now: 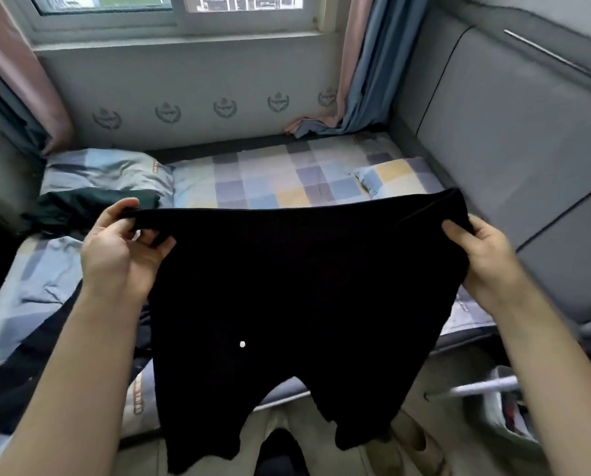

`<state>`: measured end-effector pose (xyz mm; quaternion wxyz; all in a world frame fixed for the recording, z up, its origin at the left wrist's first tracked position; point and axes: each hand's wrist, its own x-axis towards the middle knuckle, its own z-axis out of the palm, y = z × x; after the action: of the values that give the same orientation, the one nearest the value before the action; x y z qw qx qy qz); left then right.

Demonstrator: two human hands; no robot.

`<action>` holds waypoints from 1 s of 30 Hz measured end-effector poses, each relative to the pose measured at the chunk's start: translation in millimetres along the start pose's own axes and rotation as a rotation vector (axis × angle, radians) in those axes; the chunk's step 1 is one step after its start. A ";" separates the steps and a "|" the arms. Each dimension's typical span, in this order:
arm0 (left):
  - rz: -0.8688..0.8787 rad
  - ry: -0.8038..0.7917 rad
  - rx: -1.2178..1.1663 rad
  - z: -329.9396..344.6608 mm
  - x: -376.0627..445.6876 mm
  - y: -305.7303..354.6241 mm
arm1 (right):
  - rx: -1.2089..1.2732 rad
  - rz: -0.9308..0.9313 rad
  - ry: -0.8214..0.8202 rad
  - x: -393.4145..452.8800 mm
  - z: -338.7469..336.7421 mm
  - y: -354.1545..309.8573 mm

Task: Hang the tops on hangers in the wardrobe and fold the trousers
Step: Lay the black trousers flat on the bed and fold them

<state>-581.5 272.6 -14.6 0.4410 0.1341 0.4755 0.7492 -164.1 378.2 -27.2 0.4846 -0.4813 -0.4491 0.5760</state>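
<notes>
I hold up a pair of black short trousers (297,286) by the waistband, spread wide over the near edge of the bed. My left hand (122,245) pinches the left end of the waistband, and my right hand (483,255) grips the right end. The two legs hang down towards the floor, and a small white dot shows on the fabric. A dark green garment (81,207) lies crumpled on the bed at the left. Another dark garment (33,365) lies on the bed under my left forearm. No wardrobe or hanger is clearly in view.
The bed (270,180) has a checked sheet, with a pillow (105,173) at the back left and a smaller one (393,176) at the right. A grey padded headboard (514,149) stands on the right. A window with curtains (356,63) is behind. A basket (503,407) sits at the lower right.
</notes>
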 end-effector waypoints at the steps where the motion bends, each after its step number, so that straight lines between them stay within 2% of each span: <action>1: -0.005 0.025 0.000 10.3 39.5 -4.5 | -0.029 0.002 0.021 37.2 11.7 0.6; 3: 0.019 0.040 0.010 38.2 125.5 -14.7 | -0.081 -0.003 0.072 127.3 44.3 4.4; 5: 0.059 -0.040 0.091 70.3 227.5 -27.5 | -0.153 -0.016 0.192 235.7 76.2 14.9; 6: 0.060 -0.094 0.172 85.3 293.8 -50.1 | -0.214 -0.027 0.254 305.1 88.1 32.6; 8: 0.009 -0.146 0.419 88.9 356.7 -88.1 | -0.383 0.036 0.322 371.9 100.3 60.2; 10: -0.116 -0.171 0.662 63.1 403.1 -158.6 | -0.537 0.138 0.335 418.9 108.0 119.9; 13: -0.299 -0.194 0.867 -18.5 413.7 -275.6 | -0.665 0.299 0.208 424.1 109.7 247.2; 16: -0.436 -0.149 1.056 -106.2 400.7 -359.9 | -0.701 0.490 0.083 398.4 100.1 367.2; 20: -0.581 -0.055 1.273 -194.7 375.5 -418.0 | -0.767 0.699 0.111 353.8 64.4 475.7; 23: -0.656 0.019 1.391 -245.8 357.5 -439.1 | -0.768 0.783 0.133 325.3 49.0 525.5; 25: -0.676 0.127 1.478 -271.6 340.6 -445.7 | -0.714 0.851 0.133 305.3 51.2 546.6; 30: -0.723 0.437 1.571 -338.6 278.9 -464.7 | -0.578 1.002 -0.129 253.6 106.5 600.0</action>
<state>-704.0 365.0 -634.9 0.3307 0.0939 0.9385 0.0311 -362.1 547.8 -633.6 -0.0262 -0.7118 -0.3341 0.6172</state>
